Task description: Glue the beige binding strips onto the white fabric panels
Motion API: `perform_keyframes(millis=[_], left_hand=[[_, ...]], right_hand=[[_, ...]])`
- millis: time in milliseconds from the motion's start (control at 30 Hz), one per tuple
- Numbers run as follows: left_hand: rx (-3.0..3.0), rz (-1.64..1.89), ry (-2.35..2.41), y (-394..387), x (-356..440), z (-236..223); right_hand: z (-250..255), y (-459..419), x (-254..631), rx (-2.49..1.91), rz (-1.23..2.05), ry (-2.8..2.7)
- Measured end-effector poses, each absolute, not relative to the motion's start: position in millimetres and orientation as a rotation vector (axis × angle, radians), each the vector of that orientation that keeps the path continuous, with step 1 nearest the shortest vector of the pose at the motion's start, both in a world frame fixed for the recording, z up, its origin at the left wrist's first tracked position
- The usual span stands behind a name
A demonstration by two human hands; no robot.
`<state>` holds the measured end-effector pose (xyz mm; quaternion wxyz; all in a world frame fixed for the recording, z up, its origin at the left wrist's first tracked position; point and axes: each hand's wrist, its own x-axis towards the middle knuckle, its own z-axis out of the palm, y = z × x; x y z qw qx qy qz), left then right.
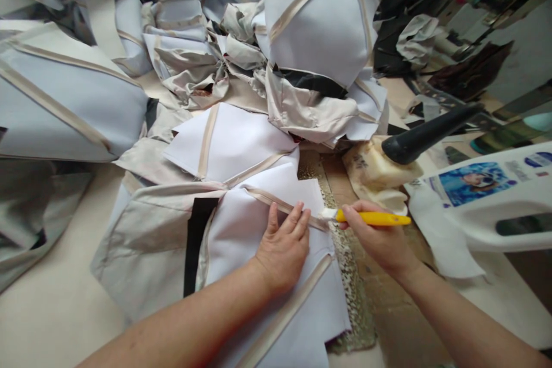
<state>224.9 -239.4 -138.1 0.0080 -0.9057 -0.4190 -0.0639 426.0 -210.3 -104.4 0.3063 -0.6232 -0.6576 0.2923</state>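
My left hand [284, 247] lies with its fingers stretched out over a white sheet-material piece [237, 236] that has beige tape strips along its seams. My right hand [379, 238] grips a paintbrush [374, 218] by its yellow handle. The pale bristle end meets the right edge of the white piece, close to the end of a beige strip [280, 200]. Under that edge lies a speckled, crusted board [356, 299]. Grey fabric [146, 241] and a black strip [199, 241] join the white piece on its left.
More taped white pieces [319, 23] with grey fabric are heaped across the back and left. To the right stand a yellowish, glue-stained container [371, 169] with a black handle-like rod [431, 135] and a white labelled jug [470, 195]. Machinery [478, 23] shows at the far right.
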Motion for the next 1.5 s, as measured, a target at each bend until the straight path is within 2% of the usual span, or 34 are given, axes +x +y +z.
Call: perform_keyframes(millis=[300,500,767,933,1167,1333,1500], left_hand=[[-2.827,-0.21,-1.303,-237,222,-140],[-2.842,-0.199,-1.3,-237,222,-140],[-2.845,-0.263,-1.315,-236,223,-143],[-2.873,-0.284,-1.336,-243,226,-132],[-3.18,-0.06,-1.433,-292,227,-118],[-3.218,0.086,-1.603,-302,229,-123],[-3.199,0.09,-1.599,-301,230,-125]], right_hand=[[-111,-233,430,-1.589,0.725,-1.915],[-122,-211,427,-1.592,0.586,-1.787],[-119,-228,427,-1.649,0.811,-1.738],[-108,-247,432,-1.646,0.824,-1.748],[-116,-243,438,-1.656,0.681,-1.713],[-112,-267,432,-1.594,0.727,-1.842],[-104,-292,437,-1.621,0.786,-1.916]])
